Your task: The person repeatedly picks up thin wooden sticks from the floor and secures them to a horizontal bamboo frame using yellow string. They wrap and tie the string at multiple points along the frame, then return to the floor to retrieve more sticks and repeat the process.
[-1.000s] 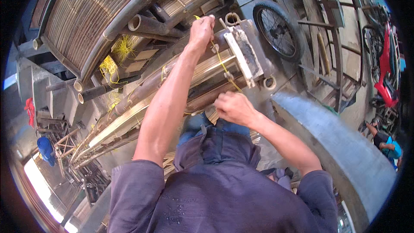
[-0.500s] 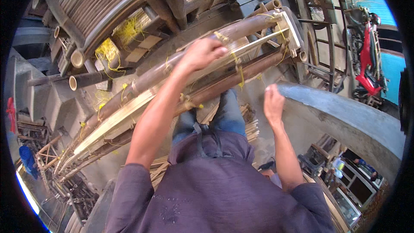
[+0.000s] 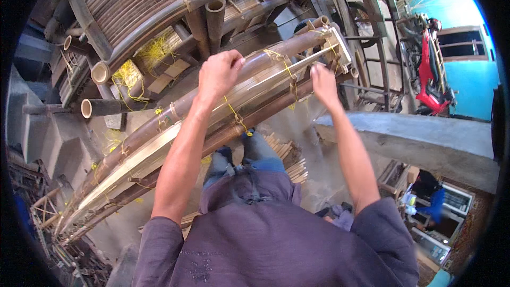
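Note:
A long frame of dark bamboo poles and pale split slats [image 3: 159, 146] stretches diagonally before me, from lower left to upper right. Yellow string ties [image 3: 234, 110] bind it at intervals. My left hand [image 3: 219, 77] is closed above the far bamboo pole [image 3: 257, 64], fingertips pressed together. Over the near dark pole [image 3: 265, 114], toward the frame's right end, my right hand [image 3: 324, 82] is also closed, its fingers slightly blurred. Whatever either hand pinches, if anything, is too small to make out. Another yellow tie [image 3: 289, 69] lies between the hands.
A bamboo bench [image 3: 143, 0] stands beyond the frame, with tangled yellow string [image 3: 127, 78] beside it. A concrete ledge [image 3: 404, 133] runs along my right. Bamboo strips [image 3: 287, 157] lie on the floor near my legs. A red motorcycle [image 3: 427, 74] stands at far right.
My left hand has moved left and slightly down along the frame. My right hand has risen from beside the ledge to over the frame. The whole view has shifted somewhat.

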`<state>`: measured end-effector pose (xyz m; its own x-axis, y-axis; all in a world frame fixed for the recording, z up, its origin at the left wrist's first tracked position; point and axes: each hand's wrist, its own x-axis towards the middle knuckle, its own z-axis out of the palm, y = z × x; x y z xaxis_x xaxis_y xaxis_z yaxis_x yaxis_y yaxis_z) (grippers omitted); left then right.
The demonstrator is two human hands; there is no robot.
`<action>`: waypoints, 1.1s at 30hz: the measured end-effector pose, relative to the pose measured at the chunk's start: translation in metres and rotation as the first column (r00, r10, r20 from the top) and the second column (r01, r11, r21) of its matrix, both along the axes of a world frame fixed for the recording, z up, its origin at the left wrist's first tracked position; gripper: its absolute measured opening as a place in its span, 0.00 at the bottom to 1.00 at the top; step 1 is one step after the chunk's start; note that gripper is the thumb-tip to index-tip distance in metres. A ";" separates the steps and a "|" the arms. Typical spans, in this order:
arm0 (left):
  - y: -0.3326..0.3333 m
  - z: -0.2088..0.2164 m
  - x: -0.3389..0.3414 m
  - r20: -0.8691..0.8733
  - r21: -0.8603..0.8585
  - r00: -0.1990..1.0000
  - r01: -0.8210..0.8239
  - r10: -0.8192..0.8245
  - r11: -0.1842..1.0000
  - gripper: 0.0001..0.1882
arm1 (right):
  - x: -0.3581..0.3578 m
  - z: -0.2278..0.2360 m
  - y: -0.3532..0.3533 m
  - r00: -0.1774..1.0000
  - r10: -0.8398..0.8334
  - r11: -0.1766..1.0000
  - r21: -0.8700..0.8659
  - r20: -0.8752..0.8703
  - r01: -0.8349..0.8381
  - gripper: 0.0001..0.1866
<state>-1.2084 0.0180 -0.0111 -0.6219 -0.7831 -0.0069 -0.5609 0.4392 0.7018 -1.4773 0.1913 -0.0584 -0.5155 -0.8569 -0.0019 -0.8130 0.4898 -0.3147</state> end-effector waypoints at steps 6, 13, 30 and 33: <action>0.005 -0.031 -0.068 0.079 0.411 0.979 0.141 -0.189 0.901 0.25 | -0.021 0.020 0.002 0.922 -0.298 0.955 0.070 0.246 0.290 0.14; 0.004 -0.047 -0.091 0.312 0.170 0.931 0.143 -0.191 0.975 0.16 | -0.022 -0.010 0.008 0.854 0.200 0.979 -0.122 0.480 -0.161 0.17; -0.004 0.003 0.049 -0.076 0.037 0.981 -0.178 0.180 0.983 0.14 | 0.202 -0.039 0.060 -0.006 -0.201 0.971 0.199 0.980 -0.133 0.12; 0.043 -0.003 0.074 0.024 0.029 0.986 -0.168 0.168 0.985 0.11 | 0.188 0.070 0.024 0.534 0.359 0.899 -0.130 0.766 -0.418 0.10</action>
